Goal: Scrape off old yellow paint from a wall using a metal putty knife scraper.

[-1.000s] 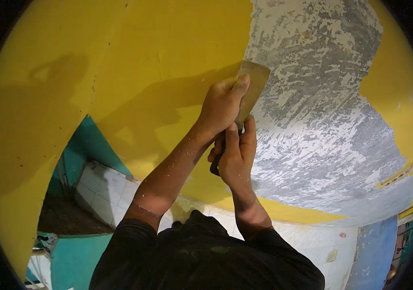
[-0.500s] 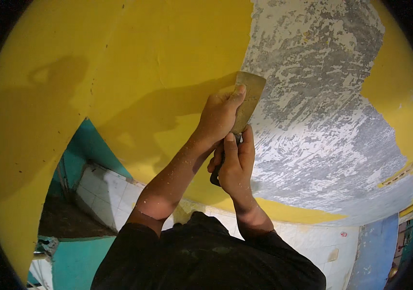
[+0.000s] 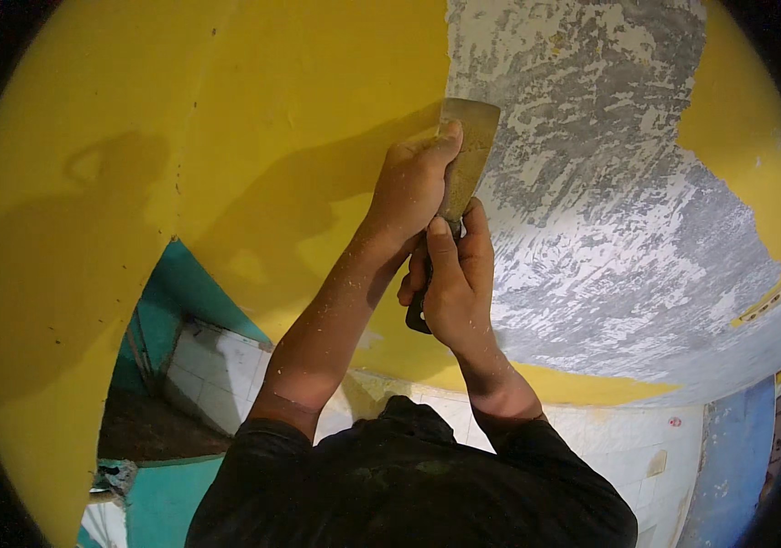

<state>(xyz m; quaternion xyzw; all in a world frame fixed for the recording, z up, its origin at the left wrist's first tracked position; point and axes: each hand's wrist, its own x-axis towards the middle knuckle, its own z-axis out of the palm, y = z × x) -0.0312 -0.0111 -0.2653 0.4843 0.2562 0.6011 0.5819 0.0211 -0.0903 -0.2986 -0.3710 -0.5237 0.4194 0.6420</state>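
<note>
Both hands grip a paint scraper (image 3: 469,169) with a wide, worn metal blade and a black handle. My left hand (image 3: 413,187) is closed round the blade's left side, its thumb pressed flat on the metal. Lower down, my right hand (image 3: 456,283) wraps the handle, thumb near the blade's neck; the handle's dark end shows below the fingers. The blade's top edge lies at the border between yellow paint (image 3: 335,82) and a bared grey-white patch (image 3: 582,201) of wall. Whether the edge touches the wall cannot be told. Pale flakes dot my forearms.
White tiles (image 3: 591,447) run along the lower wall, with a blue section (image 3: 728,466) at the right. At lower left, a teal-edged opening (image 3: 199,283) shows a brown surface (image 3: 153,425). My shadow falls on the yellow wall.
The scraper and both hands have moved up in the picture, and the blade stands a little more upright. The whole view has shifted slightly. Both hands keep their hold.
</note>
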